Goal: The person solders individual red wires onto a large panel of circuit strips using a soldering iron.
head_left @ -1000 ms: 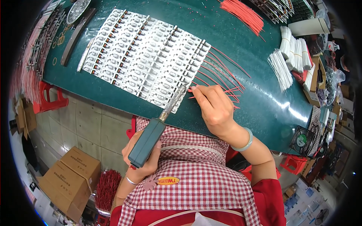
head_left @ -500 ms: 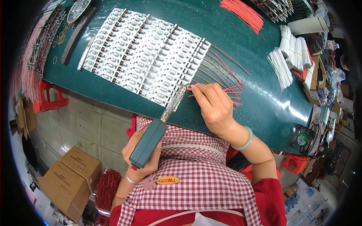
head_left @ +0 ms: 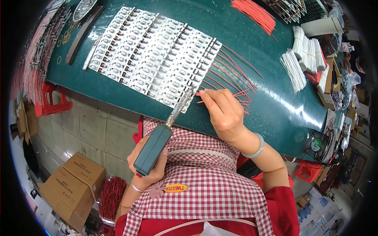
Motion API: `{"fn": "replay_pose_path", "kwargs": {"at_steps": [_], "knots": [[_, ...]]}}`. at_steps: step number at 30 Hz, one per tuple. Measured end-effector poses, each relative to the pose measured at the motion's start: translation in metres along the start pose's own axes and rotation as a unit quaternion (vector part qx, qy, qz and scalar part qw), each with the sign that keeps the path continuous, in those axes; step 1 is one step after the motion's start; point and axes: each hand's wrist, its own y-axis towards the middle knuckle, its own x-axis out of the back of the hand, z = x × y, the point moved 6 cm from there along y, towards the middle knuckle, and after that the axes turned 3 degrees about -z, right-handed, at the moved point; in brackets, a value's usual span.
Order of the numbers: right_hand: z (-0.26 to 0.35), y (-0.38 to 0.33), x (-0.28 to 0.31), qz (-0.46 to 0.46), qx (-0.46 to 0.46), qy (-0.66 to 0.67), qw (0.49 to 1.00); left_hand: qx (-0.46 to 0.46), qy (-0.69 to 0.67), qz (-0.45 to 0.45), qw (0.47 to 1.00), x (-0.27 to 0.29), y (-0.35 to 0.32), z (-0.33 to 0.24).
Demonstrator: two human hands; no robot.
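Taking twelve o'clock as the far side of the view, the white circuit-board panel [head_left: 157, 51] lies flat on the green surface [head_left: 271, 122] toward eleven. Several slender red wires [head_left: 241, 93] run from its four-o'clock edge, fanning out and crossing under the right hand [head_left: 225, 114].

The left hand [head_left: 157, 168], at seven o'clock, has its grip wrapped around the boxy green handle of a soldering iron [head_left: 153, 150], whose metal barrel points toward one. The barrel's end is at the panel's near corner, just beside the right fingertips. The right hand's grip is together in a pinch on a short red wire end [head_left: 199, 94]; whether that end touches a pad or the iron's tip, I cannot tell.

The iron looks moderately weighty and rigid, best taken by the handle alone; the barrel should be treated as hot. The wires are probably light and springy, easily rolled between fingers, so a pinch close behind the end would steady them. The panel seems thin, stiff and light, apt to slide if nudged; its bare margins would be safer to hold than the small components.

A red wire bundle [head_left: 254, 15] lies at one o'clock, white wire bundles [head_left: 293, 72] at two.
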Motion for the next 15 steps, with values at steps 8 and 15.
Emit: {"fn": "replay_pose_path", "kwargs": {"at_steps": [8,15], "knots": [[0.003,-0.002,-0.003,0.013,0.002,0.005,1.000,-0.026,0.017,0.006,0.999,0.000,0.011,-0.017],[0.004,-0.001,-0.003,0.019,0.003,-0.002,1.000,-0.058,0.034,0.016,0.998,-0.001,0.014,-0.022]]}}
